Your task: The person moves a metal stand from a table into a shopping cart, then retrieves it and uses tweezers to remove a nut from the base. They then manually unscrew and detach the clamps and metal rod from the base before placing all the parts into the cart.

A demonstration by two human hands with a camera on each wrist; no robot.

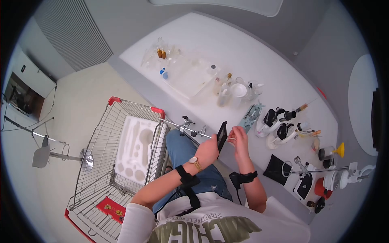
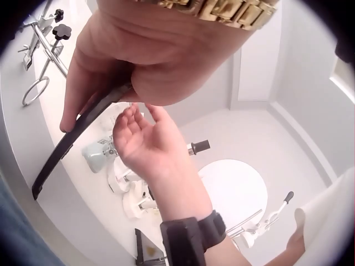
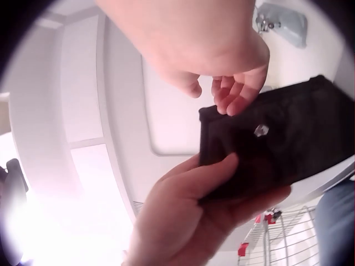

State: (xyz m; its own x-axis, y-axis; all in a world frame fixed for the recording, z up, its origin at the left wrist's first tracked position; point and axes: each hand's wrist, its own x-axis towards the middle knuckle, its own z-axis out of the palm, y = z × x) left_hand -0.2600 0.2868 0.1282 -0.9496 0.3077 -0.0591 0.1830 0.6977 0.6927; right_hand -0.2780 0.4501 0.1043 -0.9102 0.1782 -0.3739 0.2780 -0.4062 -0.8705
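The left hand (image 1: 207,150) holds a flat black rectangular pouch of soft material (image 1: 221,136) above the near edge of the white worktable (image 1: 259,60), thumb curled over 1 face and the fingers behind the other, so the pouch is pinched along its lower part and stands on edge. In the head view its long axis runs roughly upright, slightly tilted, and the free upper end rises clear of the grip. The right hand (image 1: 239,135) lies just beside that free end, on the side away from the left hand, with its fingers loosely curled toward the pouch's top corner; the right wrist view shows its fingertips (image 3: 236,97) at or just off the upper edge, but I cannot tell whether they touch it or hold anything. The right hand is therefore the nearer one to the open end, while the left carries the weight from below.
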